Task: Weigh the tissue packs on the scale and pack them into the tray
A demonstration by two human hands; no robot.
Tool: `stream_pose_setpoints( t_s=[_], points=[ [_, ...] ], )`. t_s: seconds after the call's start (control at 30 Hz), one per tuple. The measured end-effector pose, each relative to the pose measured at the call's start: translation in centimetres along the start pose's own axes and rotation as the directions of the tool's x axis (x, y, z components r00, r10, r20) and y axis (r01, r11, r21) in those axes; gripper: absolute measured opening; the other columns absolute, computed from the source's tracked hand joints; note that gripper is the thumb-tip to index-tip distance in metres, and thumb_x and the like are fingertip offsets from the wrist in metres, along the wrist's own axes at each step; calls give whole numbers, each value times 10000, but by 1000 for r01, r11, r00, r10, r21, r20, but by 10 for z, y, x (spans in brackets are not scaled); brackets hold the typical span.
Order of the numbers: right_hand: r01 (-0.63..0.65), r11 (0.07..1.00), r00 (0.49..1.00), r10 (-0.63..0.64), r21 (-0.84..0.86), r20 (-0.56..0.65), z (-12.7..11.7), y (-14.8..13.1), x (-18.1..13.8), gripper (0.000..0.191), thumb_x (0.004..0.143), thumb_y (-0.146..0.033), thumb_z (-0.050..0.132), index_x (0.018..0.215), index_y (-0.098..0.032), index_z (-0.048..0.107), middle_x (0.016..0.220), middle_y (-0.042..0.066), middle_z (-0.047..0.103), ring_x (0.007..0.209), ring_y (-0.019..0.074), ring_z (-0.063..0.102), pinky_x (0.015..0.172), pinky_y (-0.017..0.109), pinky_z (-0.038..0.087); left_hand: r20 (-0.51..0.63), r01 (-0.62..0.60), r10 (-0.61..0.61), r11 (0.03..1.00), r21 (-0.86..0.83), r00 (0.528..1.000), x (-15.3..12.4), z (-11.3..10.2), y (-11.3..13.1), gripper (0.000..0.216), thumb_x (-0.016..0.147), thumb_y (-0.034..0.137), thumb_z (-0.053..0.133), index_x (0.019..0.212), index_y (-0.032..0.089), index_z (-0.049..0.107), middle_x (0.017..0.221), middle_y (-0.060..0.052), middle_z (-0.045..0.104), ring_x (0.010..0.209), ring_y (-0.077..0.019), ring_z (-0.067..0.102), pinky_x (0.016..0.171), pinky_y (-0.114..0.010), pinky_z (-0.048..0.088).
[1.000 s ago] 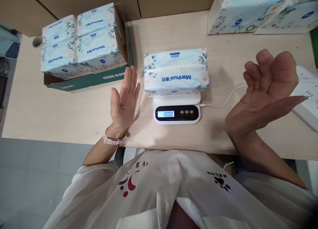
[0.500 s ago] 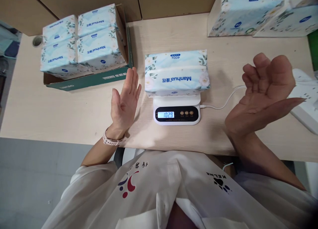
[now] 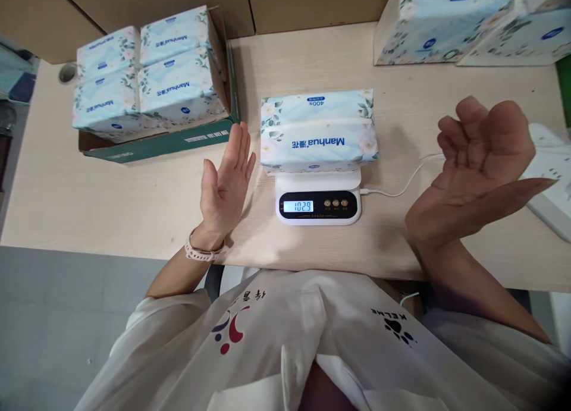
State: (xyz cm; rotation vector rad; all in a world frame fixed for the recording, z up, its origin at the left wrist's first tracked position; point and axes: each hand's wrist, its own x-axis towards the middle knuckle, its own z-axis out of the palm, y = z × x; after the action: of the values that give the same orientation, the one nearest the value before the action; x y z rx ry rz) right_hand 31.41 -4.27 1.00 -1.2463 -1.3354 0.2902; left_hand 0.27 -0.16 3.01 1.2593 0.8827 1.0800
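A light-blue floral tissue pack (image 3: 319,131) rests on a small white digital scale (image 3: 317,219), covering most of its platform. The lit display (image 3: 298,206) reads 102.9. My left hand (image 3: 225,188) hovers to the left of the scale, palm turned inward, fingers stretched out and holding nothing. To the right, my right hand (image 3: 473,167) is raised with its palm showing, fingers loosely curled and thumb apart, also with nothing in it. Neither hand touches the pack or the scale.
At the back left, a green cardboard box (image 3: 178,140) holds several more tissue packs (image 3: 173,90). Other large packs (image 3: 446,27) stand at the back right. A white cable (image 3: 401,185) runs from the scale toward a white power strip (image 3: 551,179).
Almost nothing differs. My right hand has drifted very slightly to the right; the pack, the scale and its reading are the same.
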Motion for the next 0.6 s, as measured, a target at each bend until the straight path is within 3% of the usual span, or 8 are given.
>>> stream_pose_setpoints(
  t_s=[0.17,0.37,0.6],
  points=[
    [-70,991,997,68,-112,-24,0,0,0,866,1021,-394,-252,1601,-311,387,1647,72,565,1521,290,607,1287,629,408,9,22,-22,1000,-11,1000,0,0,-1,830,951,961,350,1564,451,580,1846,117,274,1755,-300,-121,1455,-561,74],
    [-38,999,999,37,-12,-22,-1,0,0,855,1048,-385,-206,1581,-323,459,1629,62,591,1511,289,615,1285,632,413,14,22,-21,1000,-16,1000,0,0,-2,877,936,980,335,1577,434,579,1856,101,250,1752,-310,-131,1455,-559,73],
    [-24,999,1000,24,-36,-13,-2,2,0,844,1048,-424,-198,1575,-334,456,1620,62,600,1494,305,629,1273,654,420,-11,25,-25,1000,-9,1000,0,-1,-3,903,914,1009,297,1564,456,592,1841,104,297,1754,-319,-121,1449,-589,56]
  ],
)
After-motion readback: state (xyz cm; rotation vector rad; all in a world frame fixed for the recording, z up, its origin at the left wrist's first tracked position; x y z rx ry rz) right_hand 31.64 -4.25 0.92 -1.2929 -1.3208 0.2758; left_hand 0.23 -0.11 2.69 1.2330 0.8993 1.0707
